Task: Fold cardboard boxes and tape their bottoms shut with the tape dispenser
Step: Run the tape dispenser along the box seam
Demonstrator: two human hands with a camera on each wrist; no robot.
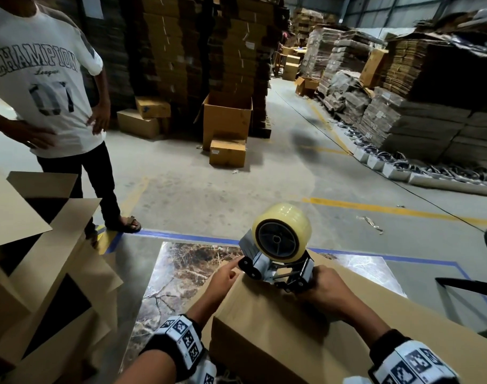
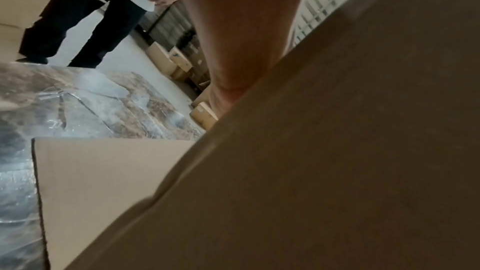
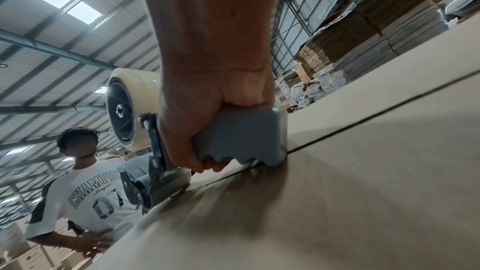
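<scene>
A folded brown cardboard box (image 1: 278, 322) lies bottom-up in front of me, its centre seam (image 3: 376, 118) between the flaps showing. My right hand (image 1: 324, 284) grips the grey handle (image 3: 241, 137) of the tape dispenser (image 1: 278, 261), whose clear tape roll (image 1: 282, 231) stands above the box's far edge with the roller end down on the cardboard. My left hand (image 1: 227, 274) rests with straight fingers on the box's far left edge, fingertips touching the dispenser's front. In the left wrist view the left hand (image 2: 233, 48) lies flat against the box (image 2: 337, 151).
A person in a white printed T-shirt (image 1: 40, 79) stands at the left with hands on hips. Opened-out boxes (image 1: 43, 245) pile up at my left. A marble-patterned sheet (image 1: 181, 273) lies under the box. Stacks of flat cardboard (image 1: 403, 106) and loose boxes (image 1: 227, 120) line the concrete floor.
</scene>
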